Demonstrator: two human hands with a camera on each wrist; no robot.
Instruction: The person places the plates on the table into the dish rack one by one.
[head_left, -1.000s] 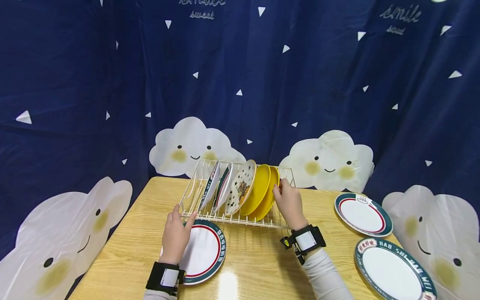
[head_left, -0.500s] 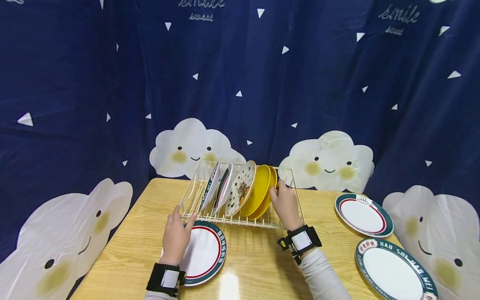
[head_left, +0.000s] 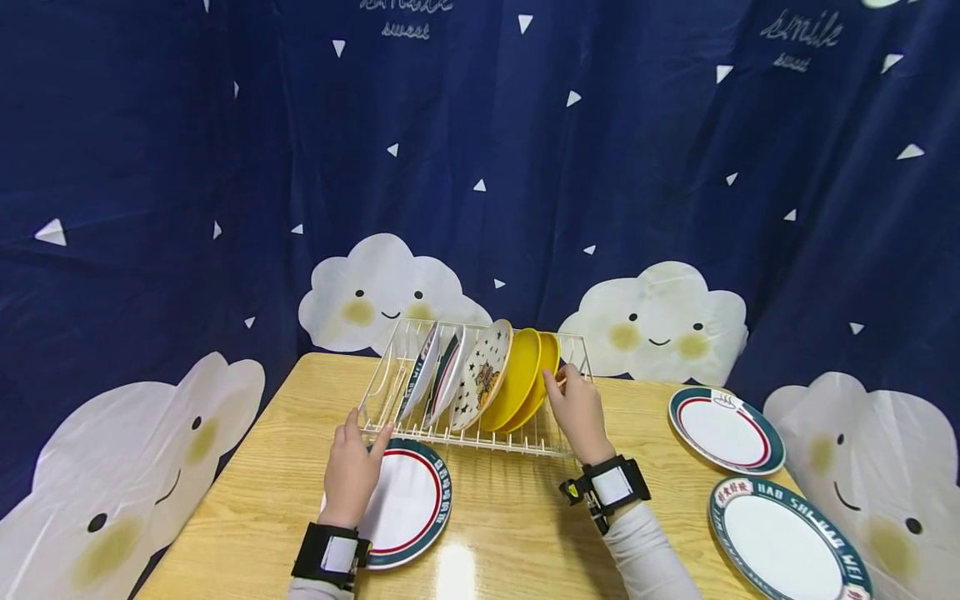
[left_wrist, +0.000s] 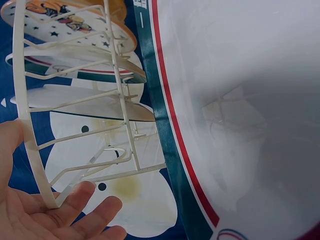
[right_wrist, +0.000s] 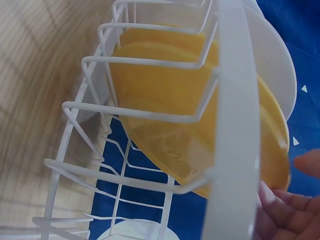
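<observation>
In the head view a white wire dish rack stands on the table. My left hand grips its front left corner, the thumb on the rail and fingers curled below in the left wrist view. At the rack's right part, my right hand pinches the rim of the rightmost yellow plate, which leans in its slot. Another yellow plate stands just left of it. Further left are a star-patterned plate and two white plates with green rims, one being the nearer-to-middle plate.
A green-rimmed plate lies flat before the rack, partly under my left hand. Two more lie at the table's right: a round plate and an oval plate. A blue curtain with cloud prints hangs behind the wooden table.
The rightmost yellow plate tipped slightly left with my right hand half a second ago, and is now back to the right. My left hand stays on the rack corner.
</observation>
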